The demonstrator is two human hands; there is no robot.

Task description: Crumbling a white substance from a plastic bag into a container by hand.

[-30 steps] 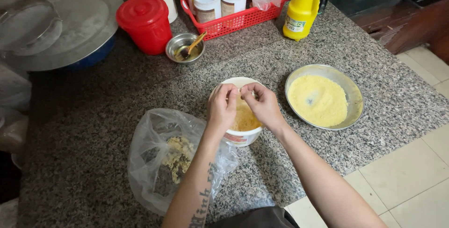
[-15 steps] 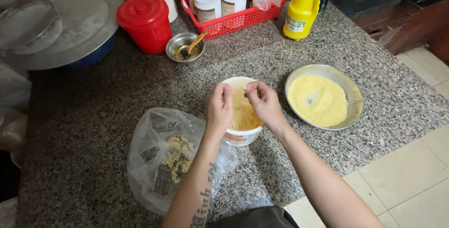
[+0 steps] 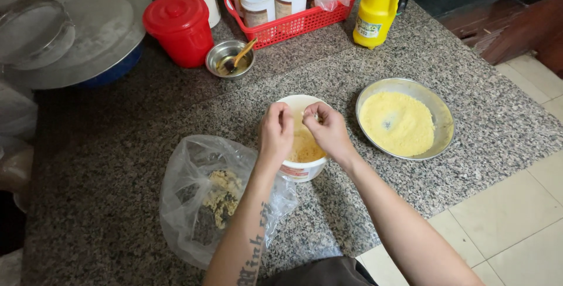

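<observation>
Both my hands hover over a white bowl of yellow batter on the granite counter. My left hand and my right hand have their fingers pinched close together above the batter; whatever small thing is between them is too small to make out. To the right sits a metal dish filled with yellow crumbs. At my left forearm lies a clear plastic bag holding coated lumps.
A red lidded container, a small metal cup with a spoon, a red basket of jars and a yellow squeeze bottle stand at the back. A big metal lid lies at the back left. Counter edge and tiled floor are on the right.
My hands have drawn slightly apart and lifted a little over the bowl, fingertips still near each other. Nothing else has moved.
</observation>
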